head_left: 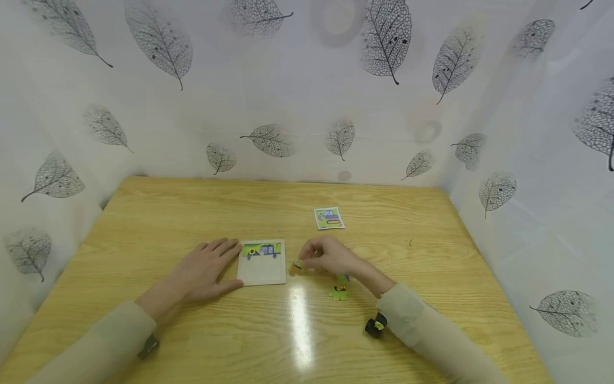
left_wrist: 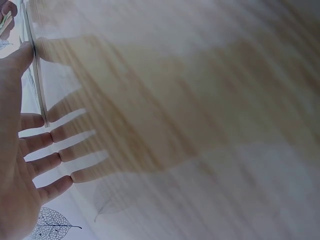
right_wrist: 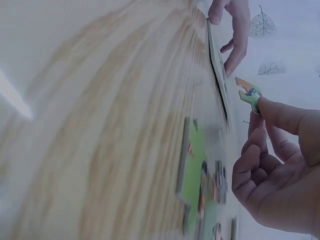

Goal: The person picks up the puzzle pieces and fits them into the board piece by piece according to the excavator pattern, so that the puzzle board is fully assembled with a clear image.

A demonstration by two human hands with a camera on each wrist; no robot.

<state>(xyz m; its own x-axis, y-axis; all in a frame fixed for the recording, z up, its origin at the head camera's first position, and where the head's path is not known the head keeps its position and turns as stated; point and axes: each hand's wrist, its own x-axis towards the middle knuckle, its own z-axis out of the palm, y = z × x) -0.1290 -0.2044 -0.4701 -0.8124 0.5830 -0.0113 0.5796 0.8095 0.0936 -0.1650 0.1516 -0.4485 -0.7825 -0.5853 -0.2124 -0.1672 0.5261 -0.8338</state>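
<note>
A square white puzzle board lies on the table, its top part filled with green and purple vehicle pieces. My left hand rests at the board's left edge with fingers spread, thumb and fingertips touching it. Just right of the board, my right hand pinches a small green and orange puzzle piece between thumb and index finger, held above the table. Below the right hand lie loose green puzzle pieces, partly hidden by it in the head view.
A small picture card with a purple digger on green lies behind the right hand. The wooden table meets a leaf-patterned curtain at the back and sides. Each wrist wears a dark camera, such as the right one.
</note>
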